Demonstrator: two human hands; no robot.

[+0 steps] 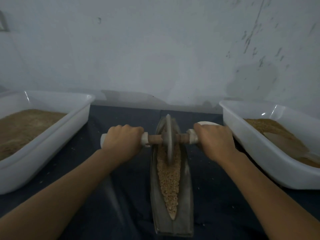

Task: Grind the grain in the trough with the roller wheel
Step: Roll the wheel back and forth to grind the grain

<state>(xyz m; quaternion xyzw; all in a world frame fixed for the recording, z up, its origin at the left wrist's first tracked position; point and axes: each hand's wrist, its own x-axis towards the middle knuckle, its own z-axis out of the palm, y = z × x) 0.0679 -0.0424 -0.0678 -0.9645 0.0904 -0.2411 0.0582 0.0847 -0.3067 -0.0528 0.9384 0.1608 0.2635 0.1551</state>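
A long grey boat-shaped trough (154, 196) lies lengthwise on the dark cloth in front of me. Brown grain (170, 181) fills its groove. A grey roller wheel (169, 141) stands upright in the groove near the trough's far end, on a brown axle with pale wrapped handles. My left hand (122, 144) grips the left handle. On the other side, my right hand (214, 142) grips the right handle. The wheel's lower edge sinks into the grain.
A white plastic tub (52, 135) holding brown meal stands to the left. Another white tub (270, 153) with grain and a brown scoop stands to the right. A white wall rises just behind the table. A pale rounded object (208, 123) peeks out behind my right hand.
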